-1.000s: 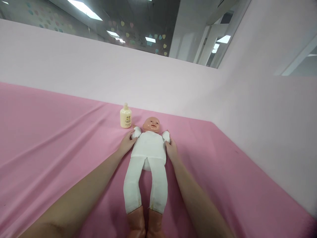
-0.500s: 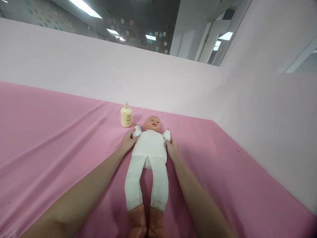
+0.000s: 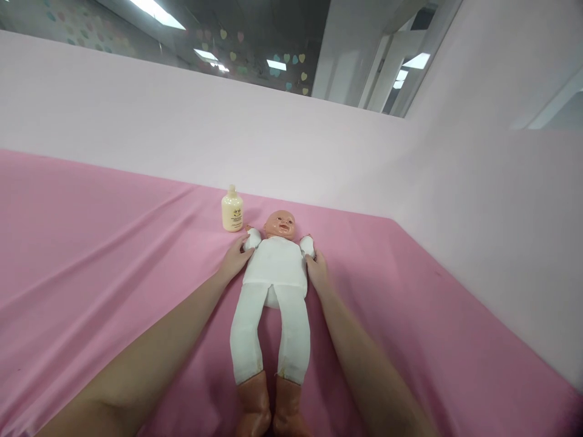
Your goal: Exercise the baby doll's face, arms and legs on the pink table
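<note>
A baby doll with a white cloth body and plastic head and feet lies on its back, its feet toward me. Its arms are bent up beside its head. My left hand is closed around the doll's arm on the left side, thumb on the near side. On the other side my right hand grips the doll's other arm, with the fingers partly hidden behind it. A cream-coloured lotion bottle stands upright just beyond my left hand, apart from it.
A pink sheet with some creases covers the surface under the doll. White walls rise along the back and right edges. Above the back wall is a window with heart-shaped stickers and reflected lights.
The whole view has shifted very slightly. Both hands stay on the doll's arms, and the doll and bottle keep their places.
</note>
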Demonstrator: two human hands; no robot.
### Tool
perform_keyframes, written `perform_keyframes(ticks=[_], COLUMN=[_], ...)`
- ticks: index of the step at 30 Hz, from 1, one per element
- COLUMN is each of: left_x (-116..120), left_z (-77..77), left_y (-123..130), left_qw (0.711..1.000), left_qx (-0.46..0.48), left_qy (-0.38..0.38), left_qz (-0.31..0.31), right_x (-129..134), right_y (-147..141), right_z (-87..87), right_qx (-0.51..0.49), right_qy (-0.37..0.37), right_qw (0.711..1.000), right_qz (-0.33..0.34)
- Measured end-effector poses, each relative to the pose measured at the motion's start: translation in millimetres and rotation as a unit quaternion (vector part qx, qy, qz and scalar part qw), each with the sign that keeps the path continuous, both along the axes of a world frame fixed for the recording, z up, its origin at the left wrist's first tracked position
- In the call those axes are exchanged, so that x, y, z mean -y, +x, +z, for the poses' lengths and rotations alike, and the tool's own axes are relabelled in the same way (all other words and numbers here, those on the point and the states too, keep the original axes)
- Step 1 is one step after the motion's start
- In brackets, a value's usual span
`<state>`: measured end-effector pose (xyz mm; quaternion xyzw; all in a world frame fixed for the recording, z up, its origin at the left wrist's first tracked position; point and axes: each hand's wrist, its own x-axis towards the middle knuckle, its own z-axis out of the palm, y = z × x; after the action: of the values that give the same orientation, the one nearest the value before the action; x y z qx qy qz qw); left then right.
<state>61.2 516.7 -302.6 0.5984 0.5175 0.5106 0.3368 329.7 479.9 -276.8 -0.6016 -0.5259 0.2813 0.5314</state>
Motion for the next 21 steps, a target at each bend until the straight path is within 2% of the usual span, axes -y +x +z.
perform_keyframes(ticks=[4, 21], left_x=[-0.8, 0.2], left_z=[-1.4, 0.1], left_y=[-0.7, 0.0], left_qw=[1.0, 1.0], left_qx=[-0.001, 0.005], left_qy=[-0.006, -0.007], left_qz=[-0.001, -0.001], right_x=[-0.7, -1.2], right_y=[-0.6, -0.8], right_z=[0.1, -0.3], right_qx=[-0.01, -0.014], right_qy=[-0.021, -0.022], right_qw=[1.0, 1.0], right_qz=[-0.004, -0.009])
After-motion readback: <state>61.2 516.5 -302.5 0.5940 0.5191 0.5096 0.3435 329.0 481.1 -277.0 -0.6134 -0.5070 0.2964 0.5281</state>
